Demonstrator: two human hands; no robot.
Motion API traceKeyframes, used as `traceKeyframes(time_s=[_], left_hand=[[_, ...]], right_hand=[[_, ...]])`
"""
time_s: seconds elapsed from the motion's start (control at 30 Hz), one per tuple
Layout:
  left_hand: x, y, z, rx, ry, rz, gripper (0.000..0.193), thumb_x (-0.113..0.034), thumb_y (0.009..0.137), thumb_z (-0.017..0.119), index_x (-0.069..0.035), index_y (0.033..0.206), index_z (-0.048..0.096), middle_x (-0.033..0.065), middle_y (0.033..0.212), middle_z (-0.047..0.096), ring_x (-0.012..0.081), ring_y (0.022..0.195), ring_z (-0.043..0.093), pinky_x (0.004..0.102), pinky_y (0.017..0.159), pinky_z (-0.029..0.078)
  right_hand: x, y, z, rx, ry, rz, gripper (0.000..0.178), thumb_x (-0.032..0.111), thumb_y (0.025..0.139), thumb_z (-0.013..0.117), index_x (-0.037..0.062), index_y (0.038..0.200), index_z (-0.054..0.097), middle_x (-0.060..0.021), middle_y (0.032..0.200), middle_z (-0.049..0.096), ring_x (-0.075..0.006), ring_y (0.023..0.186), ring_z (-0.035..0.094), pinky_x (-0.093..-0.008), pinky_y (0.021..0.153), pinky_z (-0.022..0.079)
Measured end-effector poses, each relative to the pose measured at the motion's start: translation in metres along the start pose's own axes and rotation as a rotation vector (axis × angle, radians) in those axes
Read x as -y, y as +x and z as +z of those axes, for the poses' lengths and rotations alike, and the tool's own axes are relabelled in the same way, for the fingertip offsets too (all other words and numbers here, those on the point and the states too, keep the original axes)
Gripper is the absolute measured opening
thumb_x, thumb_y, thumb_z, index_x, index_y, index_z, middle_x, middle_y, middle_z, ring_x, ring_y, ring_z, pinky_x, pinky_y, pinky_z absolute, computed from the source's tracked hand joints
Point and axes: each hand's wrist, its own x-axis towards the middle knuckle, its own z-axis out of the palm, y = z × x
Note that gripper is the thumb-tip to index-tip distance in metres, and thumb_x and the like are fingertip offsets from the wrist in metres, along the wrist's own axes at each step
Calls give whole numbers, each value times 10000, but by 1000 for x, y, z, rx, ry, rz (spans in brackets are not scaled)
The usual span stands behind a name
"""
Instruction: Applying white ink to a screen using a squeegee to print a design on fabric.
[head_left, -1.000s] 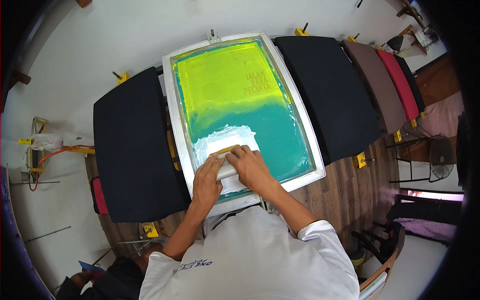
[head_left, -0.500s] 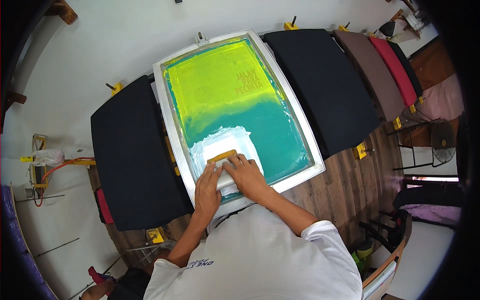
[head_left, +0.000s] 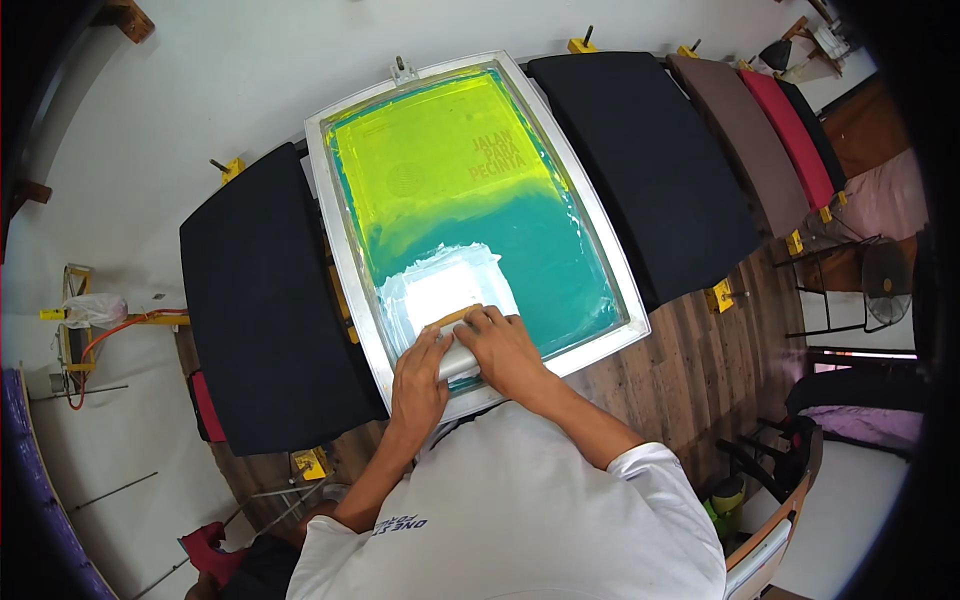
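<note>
my left hand (head_left: 420,385) and right hand (head_left: 500,350): fingers curled closed over one grey squeegee (head_left: 458,362), side by side, probably for even pressure. squeegee: at my end of the white-framed screen (head_left: 628,280), touching white ink (head_left: 440,288), which the rim likely contains. black boards (head_left: 640,170): either side.

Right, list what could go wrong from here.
The white ink could smear onto the fingers, which hold the squeegee right by it. Uneven pressure between the left hand and right hand might leave streaks. The white shirt, close to the frame, could pick up ink.
</note>
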Motion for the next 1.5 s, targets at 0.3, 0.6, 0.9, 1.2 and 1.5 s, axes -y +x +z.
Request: traceKeyframes(time_s=[0.3,0.6,0.9,1.2,1.5], left_hand=[[2,-7,6,16,25,10,698,204,675,597,-5,1340,583,251,1426,512,384,1374,461,478,1114,367],[-2,-14,10,-36,124,15,708,204,647,599,-13,1321,596,221,1428,528,371,1358,481,491,1097,369],[-7,-23,12,-3,132,-12,714,198,679,596,-34,1354,575,200,1485,483,325,1406,437,489,1116,339],[-13,-31,12,-7,106,-11,718,203,645,604,-17,1328,592,194,1447,518,341,1371,473,461,1092,374],[-20,-41,5,144,-6,-57,683,188,689,592,-17,1341,581,202,1458,493,379,1361,469,476,1056,432]], right_hand=[[-1,-11,11,-119,-17,-15,329,36,797,636,43,1125,640,-152,1201,587,-310,1207,525,-451,858,472],[4,-15,12,-115,-66,-20,367,23,786,649,44,1151,629,-156,1234,582,-311,1208,531,-438,833,478],[4,-26,15,-109,-44,-18,438,7,782,629,45,1218,611,-148,1293,579,-307,1246,519,-438,872,466],[6,-34,11,-41,-35,-25,446,17,795,625,41,1239,599,-152,1310,570,-320,1249,513,-444,887,460],[13,-53,13,-37,-84,-26,324,65,828,597,51,1150,633,-132,1217,597,-318,1173,537,-454,853,466]])
